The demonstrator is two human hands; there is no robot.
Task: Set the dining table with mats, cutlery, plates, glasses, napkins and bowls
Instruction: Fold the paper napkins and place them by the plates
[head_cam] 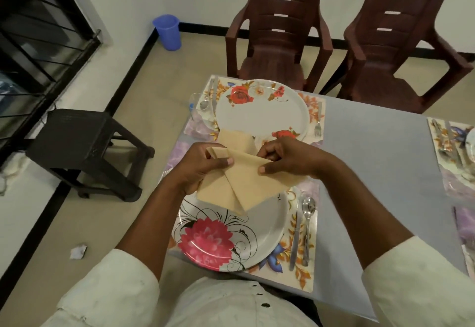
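Napkin [239,185], beige and partly folded, hangs in the air above the near plate [246,239], gripped from both sides. At its 9 o'clock the left hand [198,167] curls round the folded edge with the thumb pressed on top; at 3 o'clock the right hand [285,158] pinches the opposite fold. At 12 o'clock from the near plate sits a rose-patterned far plate [262,113] on its floral mat [312,103]. A fork [318,121] lies at that plate's 3 o'clock, and a glass [199,110] stands at its 9 o'clock. Beside the near plate, at 3 o'clock, a knife [295,234] and spoon [307,221] rest on the near mat [295,275].
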